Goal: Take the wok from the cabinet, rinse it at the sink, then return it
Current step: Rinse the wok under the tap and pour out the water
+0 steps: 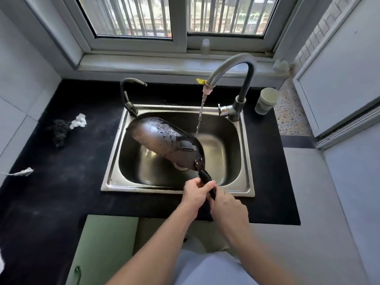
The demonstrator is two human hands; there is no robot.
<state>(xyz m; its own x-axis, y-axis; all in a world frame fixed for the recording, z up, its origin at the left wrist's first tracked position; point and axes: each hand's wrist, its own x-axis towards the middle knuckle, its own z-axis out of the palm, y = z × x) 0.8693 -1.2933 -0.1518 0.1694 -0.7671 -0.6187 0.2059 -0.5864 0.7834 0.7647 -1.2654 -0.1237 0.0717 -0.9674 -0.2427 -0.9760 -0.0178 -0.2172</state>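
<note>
A dark wok (164, 140) hangs tilted over the steel sink (115, 153), its wet outer side turned up toward me. Its black handle (206, 177) points at the sink's front edge. My left hand (195, 194) and my right hand (228, 206) both grip that handle, left ahead of right. Water runs from the tall grey tap (230, 68) in a thin stream that falls just right of the wok's rim. Below the counter at the lower left, a pale green cabinet door (107, 243) shows.
A small second tap (128, 95) stands at the sink's back left corner. A dark scourer (59, 132) and a white rag (79, 121) lie on the black counter (61, 182) to the left. Stacked cups (266, 100) stand at the right. A window is behind.
</note>
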